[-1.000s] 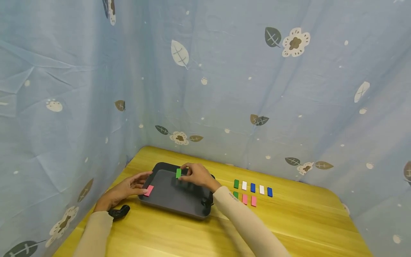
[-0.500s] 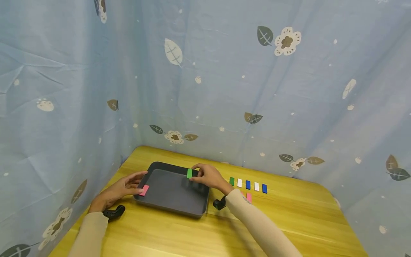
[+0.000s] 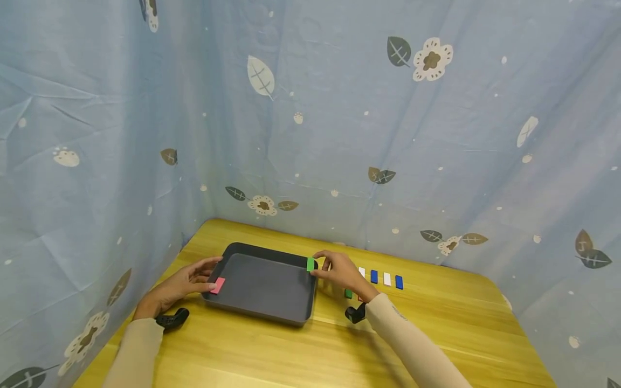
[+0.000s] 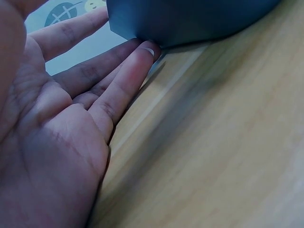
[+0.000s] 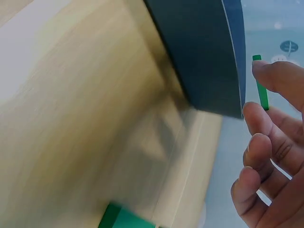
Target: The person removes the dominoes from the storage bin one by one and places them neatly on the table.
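A dark grey rectangular tray (image 3: 267,285) lies on the wooden table. My left hand (image 3: 181,283) is at its left end, fingers against the outer wall, as the left wrist view also shows. The left thumb holds a flat pink block (image 3: 220,285) against that rim; the block is hidden in the left wrist view. At the tray's far right corner, my right hand (image 3: 339,270) pinches a flat green block (image 3: 310,264) between thumb and index finger. In the right wrist view this green block (image 5: 262,88) stands on edge beside the tray wall (image 5: 199,57).
Right of the tray, several small blocks lie in rows, among them a white block (image 3: 386,279), a blue block (image 3: 399,282) and a green block (image 3: 348,293). The right hand and wrist partly cover these rows. A patterned blue curtain (image 3: 339,134) hangs behind the table.
My right hand has carried the green block rightwards, from over the tray's far side to its right corner. The left hand and pink block keep their place; the head view has shifted slightly.
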### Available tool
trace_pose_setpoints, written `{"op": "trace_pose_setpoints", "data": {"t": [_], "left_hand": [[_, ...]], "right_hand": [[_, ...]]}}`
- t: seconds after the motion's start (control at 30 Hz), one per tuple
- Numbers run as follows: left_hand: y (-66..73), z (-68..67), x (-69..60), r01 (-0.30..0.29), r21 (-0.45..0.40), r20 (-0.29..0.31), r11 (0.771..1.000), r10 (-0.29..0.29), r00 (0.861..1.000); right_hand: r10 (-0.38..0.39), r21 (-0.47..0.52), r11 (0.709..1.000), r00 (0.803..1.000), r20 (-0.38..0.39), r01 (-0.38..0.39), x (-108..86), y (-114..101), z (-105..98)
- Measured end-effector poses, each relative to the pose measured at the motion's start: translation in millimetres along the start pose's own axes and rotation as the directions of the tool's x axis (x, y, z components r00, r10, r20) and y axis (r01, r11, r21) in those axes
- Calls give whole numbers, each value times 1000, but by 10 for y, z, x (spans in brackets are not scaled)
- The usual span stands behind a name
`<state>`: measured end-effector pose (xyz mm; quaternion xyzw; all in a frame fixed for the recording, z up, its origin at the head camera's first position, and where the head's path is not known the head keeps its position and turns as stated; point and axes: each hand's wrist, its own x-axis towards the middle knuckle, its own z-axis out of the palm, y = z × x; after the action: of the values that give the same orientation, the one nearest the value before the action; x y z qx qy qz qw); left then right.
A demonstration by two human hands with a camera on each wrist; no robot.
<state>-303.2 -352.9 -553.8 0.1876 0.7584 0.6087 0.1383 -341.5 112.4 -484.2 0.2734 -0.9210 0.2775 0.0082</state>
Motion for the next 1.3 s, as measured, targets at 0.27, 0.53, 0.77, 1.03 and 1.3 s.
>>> {"op": "trace_pose_setpoints", "data": {"t": [0.27,0.53,0.77,1.03,1.3], "left_hand": [[-19,1,2,-20,-8,1,1000,20,1000],[12,-1,11,6,16,-16,1000,-6,1000],[19,14,6,26,7,-13,1000,-26,1000],[40,30,26,35,6,-23,999,-35,999],[50,41,5,44,13,-26,999,-44,999]], "right_hand": [[24,-1,1000,998,-52,-24,-214,214,-96],[73,12,997,994,-84,-72,-459,391,-235],[116,47,993,989,-93,-112,-693,575,-355],[144,42,989,976,-162,-139,-1013,808,-470],[195,75,980,968,-155,-185,-1333,1005,-514]]}}
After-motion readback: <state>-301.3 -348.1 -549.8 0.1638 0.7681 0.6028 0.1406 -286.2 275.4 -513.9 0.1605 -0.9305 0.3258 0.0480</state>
